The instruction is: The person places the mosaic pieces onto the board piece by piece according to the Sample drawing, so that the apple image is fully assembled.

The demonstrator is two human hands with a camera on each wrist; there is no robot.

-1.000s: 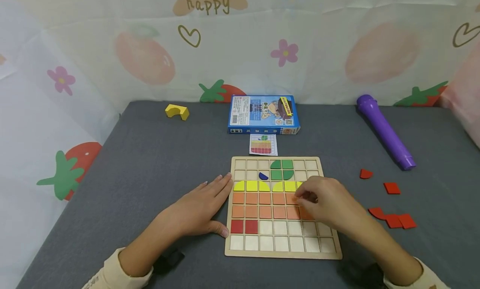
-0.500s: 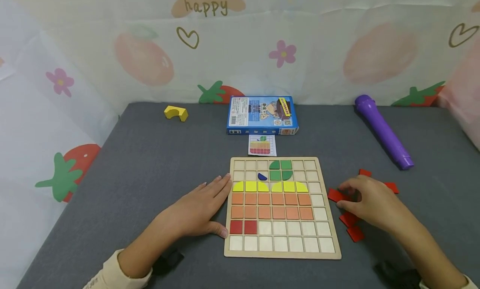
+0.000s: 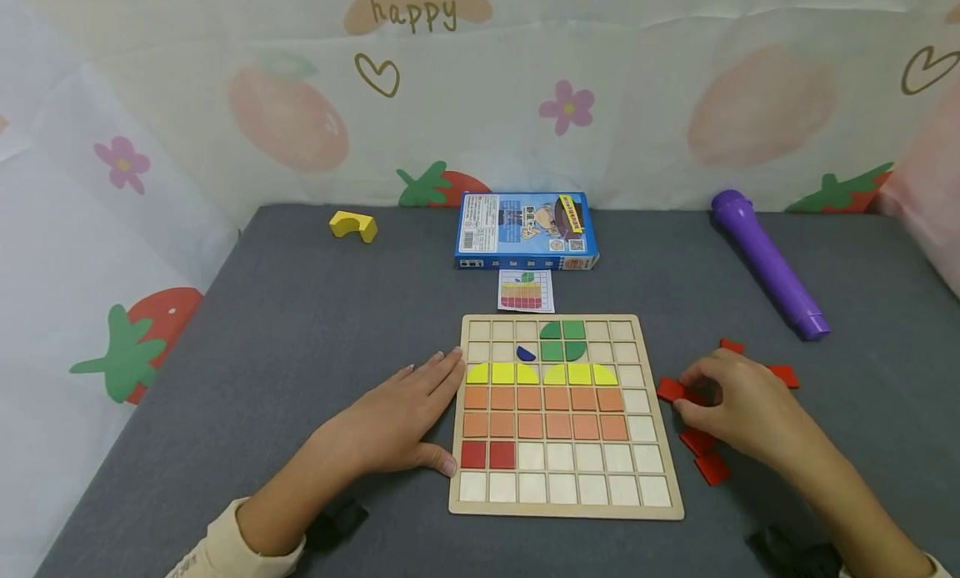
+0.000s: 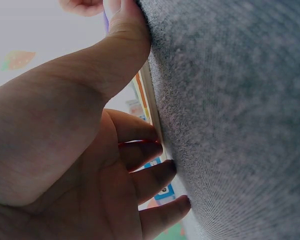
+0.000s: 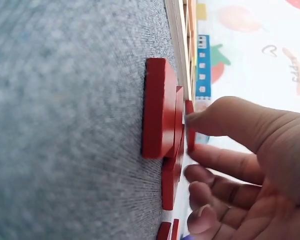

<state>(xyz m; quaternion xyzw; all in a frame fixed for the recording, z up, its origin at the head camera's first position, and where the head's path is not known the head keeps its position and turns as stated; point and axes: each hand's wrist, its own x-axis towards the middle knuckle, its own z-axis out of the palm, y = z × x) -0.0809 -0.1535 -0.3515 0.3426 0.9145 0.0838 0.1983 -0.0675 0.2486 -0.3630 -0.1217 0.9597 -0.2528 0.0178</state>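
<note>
A wooden grid board (image 3: pixel 566 509) lies on the grey cloth. Green, yellow, orange and red tiles and a dark blue half-round piece fill some of its squares. My left hand (image 3: pixel 401 419) rests flat at the board's left edge, fingers straight and thumb spread against the frame. To the right of the board, my right hand (image 3: pixel 746 407) pinches a red tile (image 5: pixel 190 135) between thumb and index finger, low over the cloth. Loose red tiles lie around and under that hand, including one red tile (image 3: pixel 712 469) nearer the front; others are partly hidden.
Behind the board lie a small pattern card (image 3: pixel 525 293) and a blue box (image 3: pixel 525 230). A yellow arch block (image 3: pixel 353 225) sits at the back left. A purple tube (image 3: pixel 772 265) lies at the back right, before a printed cloth backdrop (image 3: pixel 465 103).
My right hand has left an orange tile on the board and moved right to the red tiles. Several red tiles now lie closer to the board. My left hand stays put.
</note>
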